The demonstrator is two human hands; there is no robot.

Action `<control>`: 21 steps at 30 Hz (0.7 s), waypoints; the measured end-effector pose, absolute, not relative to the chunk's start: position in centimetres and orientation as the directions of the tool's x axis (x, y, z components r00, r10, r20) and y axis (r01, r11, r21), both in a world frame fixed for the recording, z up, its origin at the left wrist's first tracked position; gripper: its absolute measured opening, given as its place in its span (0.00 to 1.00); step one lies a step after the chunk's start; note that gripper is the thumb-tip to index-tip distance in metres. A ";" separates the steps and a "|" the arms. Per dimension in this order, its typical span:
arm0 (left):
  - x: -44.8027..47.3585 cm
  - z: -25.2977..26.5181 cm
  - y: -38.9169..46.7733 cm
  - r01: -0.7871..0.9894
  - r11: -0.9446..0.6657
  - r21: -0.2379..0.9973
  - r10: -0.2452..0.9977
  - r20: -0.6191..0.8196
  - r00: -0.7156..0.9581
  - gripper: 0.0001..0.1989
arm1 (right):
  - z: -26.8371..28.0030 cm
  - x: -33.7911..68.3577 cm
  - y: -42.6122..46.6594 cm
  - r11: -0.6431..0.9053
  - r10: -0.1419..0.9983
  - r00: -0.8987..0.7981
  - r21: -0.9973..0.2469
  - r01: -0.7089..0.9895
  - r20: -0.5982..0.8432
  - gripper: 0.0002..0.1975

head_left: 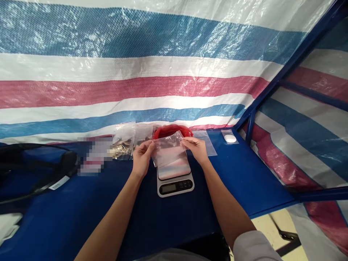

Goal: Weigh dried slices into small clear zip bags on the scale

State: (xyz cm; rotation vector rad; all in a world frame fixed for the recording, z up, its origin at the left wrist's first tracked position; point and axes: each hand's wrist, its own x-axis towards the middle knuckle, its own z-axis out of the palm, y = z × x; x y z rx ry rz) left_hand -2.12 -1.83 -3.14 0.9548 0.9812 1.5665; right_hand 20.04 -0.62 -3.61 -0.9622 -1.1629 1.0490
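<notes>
A clear plastic bag (168, 149) is stretched between my two hands, above the digital kitchen scale (175, 186). My left hand (143, 154) pinches the bag's left edge between thumb and fingers. At its upper right corner, my right hand (197, 146) grips the same bag. Nothing can be made out inside it. The scale has a white body, a shiny plate and a dark display strip facing me; the bag hides the back of the plate. Just behind the bag lies a bundle of red netting (174, 129), partly covered by it.
Left of the scale stand clear bags of brownish dried pieces (122, 146). A flat clear bag (208, 143) lies behind my right hand, and a small bag with a white oval object (230, 138) sits farther right. Black headgear with a cable (67, 163) rests on the blue table (239, 181).
</notes>
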 end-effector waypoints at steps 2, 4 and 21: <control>-2.8 -2.8 -2.2 -0.283 -0.161 0.946 0.982 0.125 -0.140 0.22 | -3.7 20.3 -0.8 0.239 0.971 0.060 -0.963 -0.126 0.233 0.12; -3.5 -1.8 -2.4 -0.201 -0.152 0.968 0.986 0.135 -0.098 0.24 | -3.9 20.5 -0.8 0.241 0.970 0.054 -0.963 -0.120 0.236 0.12; -1.5 4.5 1.4 0.137 -0.060 0.989 0.891 -0.009 0.453 0.12 | -2.7 19.5 -1.3 0.318 0.942 -0.147 -0.942 0.108 0.301 0.13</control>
